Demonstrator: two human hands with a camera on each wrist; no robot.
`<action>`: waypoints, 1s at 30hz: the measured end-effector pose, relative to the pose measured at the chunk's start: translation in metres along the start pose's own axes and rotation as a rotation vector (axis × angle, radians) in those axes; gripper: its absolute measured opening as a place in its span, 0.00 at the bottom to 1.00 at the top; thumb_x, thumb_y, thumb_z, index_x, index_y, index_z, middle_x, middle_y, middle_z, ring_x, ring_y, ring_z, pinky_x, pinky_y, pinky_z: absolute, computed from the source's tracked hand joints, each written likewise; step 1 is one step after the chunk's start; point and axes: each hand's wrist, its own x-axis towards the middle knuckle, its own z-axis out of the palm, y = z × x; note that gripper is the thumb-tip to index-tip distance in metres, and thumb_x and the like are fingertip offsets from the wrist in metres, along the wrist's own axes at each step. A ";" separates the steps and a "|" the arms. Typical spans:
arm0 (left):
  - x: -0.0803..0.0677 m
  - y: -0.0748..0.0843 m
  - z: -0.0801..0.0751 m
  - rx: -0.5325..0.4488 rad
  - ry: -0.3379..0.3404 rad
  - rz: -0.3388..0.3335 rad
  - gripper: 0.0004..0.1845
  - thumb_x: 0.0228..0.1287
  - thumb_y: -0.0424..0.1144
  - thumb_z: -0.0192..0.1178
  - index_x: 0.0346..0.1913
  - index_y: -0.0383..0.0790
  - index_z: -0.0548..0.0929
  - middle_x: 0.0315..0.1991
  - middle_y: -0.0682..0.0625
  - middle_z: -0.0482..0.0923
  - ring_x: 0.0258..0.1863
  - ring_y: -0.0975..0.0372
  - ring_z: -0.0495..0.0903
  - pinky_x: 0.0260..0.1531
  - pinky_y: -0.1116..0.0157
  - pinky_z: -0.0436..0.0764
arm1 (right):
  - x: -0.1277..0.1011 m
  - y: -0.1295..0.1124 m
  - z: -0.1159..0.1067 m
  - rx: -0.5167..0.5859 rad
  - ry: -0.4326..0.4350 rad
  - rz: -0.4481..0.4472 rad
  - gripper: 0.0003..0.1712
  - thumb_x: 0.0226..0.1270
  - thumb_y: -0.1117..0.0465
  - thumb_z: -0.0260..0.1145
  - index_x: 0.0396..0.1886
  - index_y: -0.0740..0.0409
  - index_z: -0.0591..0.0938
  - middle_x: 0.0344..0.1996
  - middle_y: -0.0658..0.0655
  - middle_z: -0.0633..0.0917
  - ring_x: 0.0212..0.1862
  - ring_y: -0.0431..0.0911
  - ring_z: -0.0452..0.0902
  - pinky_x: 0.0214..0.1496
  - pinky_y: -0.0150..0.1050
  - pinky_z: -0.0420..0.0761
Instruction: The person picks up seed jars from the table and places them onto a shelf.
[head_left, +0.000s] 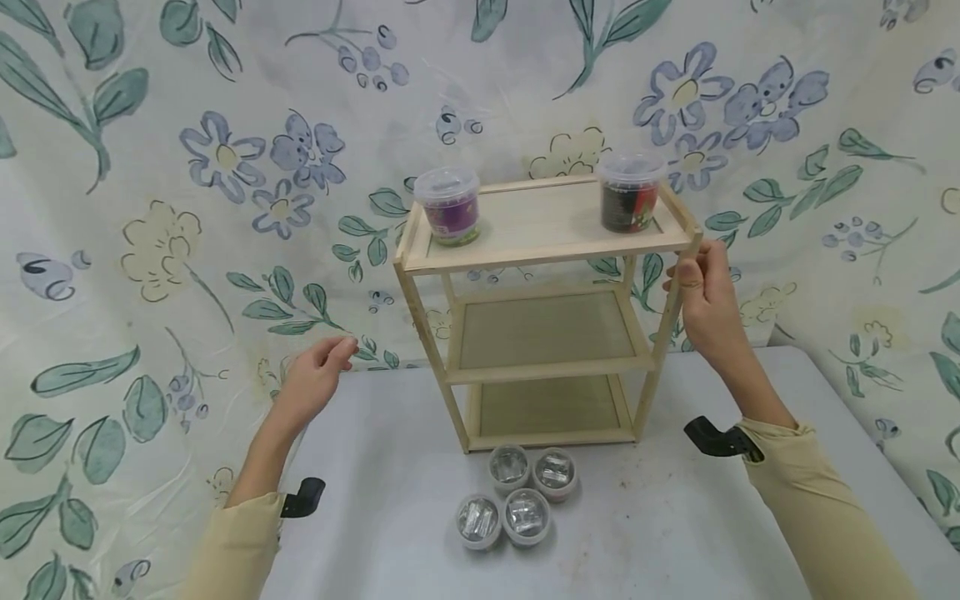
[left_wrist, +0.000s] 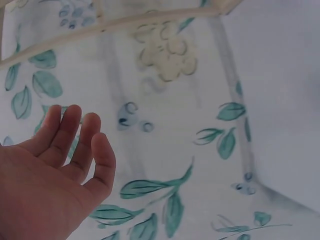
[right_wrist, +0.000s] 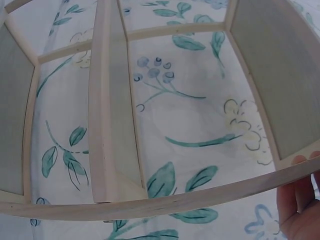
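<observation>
A three-tier wooden shelf rack (head_left: 536,218) stands on the table. My right hand (head_left: 708,300) grips its right front post, just under the top tier. In the right wrist view the fingers of that hand (right_wrist: 300,212) curl over the post (right_wrist: 210,197). To the left of the rack and apart from it, my left hand (head_left: 313,379) hovers with nothing in it. Its fingers (left_wrist: 102,160) hang loosely bent in the left wrist view. On the top tier sit two clear-lidded tubs, a purple-labelled one (head_left: 452,212) at left and a black-and-red one (head_left: 628,204) at right.
Several small round lidded cups, among them a front one (head_left: 527,515), cluster on the white table (head_left: 390,500) before the rack. Both lower tiers, such as the middle shelf (head_left: 547,329), hold nothing visible. A floral cloth (head_left: 247,192) hangs behind.
</observation>
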 end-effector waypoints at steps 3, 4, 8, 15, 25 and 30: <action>-0.004 -0.009 0.010 -0.012 -0.010 -0.015 0.37 0.77 0.61 0.39 0.70 0.30 0.65 0.59 0.31 0.73 0.60 0.41 0.71 0.58 0.39 0.69 | 0.000 0.000 0.000 -0.005 -0.003 0.000 0.26 0.80 0.52 0.43 0.59 0.73 0.60 0.40 0.55 0.72 0.38 0.36 0.72 0.46 0.35 0.71; -0.005 -0.011 0.013 -0.014 -0.012 -0.021 0.38 0.77 0.61 0.39 0.70 0.30 0.65 0.59 0.31 0.74 0.60 0.41 0.71 0.58 0.39 0.70 | 0.000 0.000 0.000 -0.005 -0.004 0.000 0.25 0.80 0.53 0.43 0.59 0.73 0.60 0.40 0.55 0.72 0.38 0.36 0.72 0.46 0.35 0.71; -0.011 -0.022 0.025 -0.023 -0.019 -0.042 0.38 0.77 0.61 0.39 0.70 0.30 0.65 0.59 0.31 0.74 0.59 0.42 0.72 0.55 0.43 0.73 | 0.001 0.000 0.000 0.003 -0.005 -0.005 0.24 0.80 0.53 0.43 0.59 0.72 0.61 0.39 0.53 0.72 0.38 0.37 0.72 0.45 0.35 0.71; -0.018 -0.038 0.045 -0.061 -0.032 -0.088 0.37 0.77 0.60 0.40 0.71 0.32 0.65 0.61 0.34 0.73 0.57 0.45 0.74 0.55 0.48 0.76 | 0.001 0.001 -0.001 0.026 0.006 -0.007 0.22 0.80 0.53 0.44 0.57 0.69 0.63 0.38 0.46 0.71 0.38 0.37 0.73 0.45 0.33 0.72; -0.040 -0.056 0.080 -0.155 -0.103 -0.174 0.32 0.77 0.56 0.46 0.71 0.36 0.63 0.67 0.37 0.67 0.63 0.46 0.71 0.61 0.45 0.72 | 0.002 0.001 0.000 0.002 -0.005 -0.003 0.25 0.80 0.53 0.43 0.59 0.73 0.60 0.39 0.49 0.71 0.39 0.38 0.73 0.45 0.34 0.71; -0.058 -0.067 0.101 -0.182 -0.141 -0.154 0.32 0.74 0.53 0.53 0.70 0.35 0.65 0.68 0.38 0.67 0.62 0.47 0.72 0.57 0.47 0.75 | 0.003 0.002 -0.001 0.017 -0.003 -0.005 0.25 0.80 0.52 0.43 0.59 0.72 0.61 0.38 0.48 0.71 0.38 0.42 0.74 0.45 0.34 0.71</action>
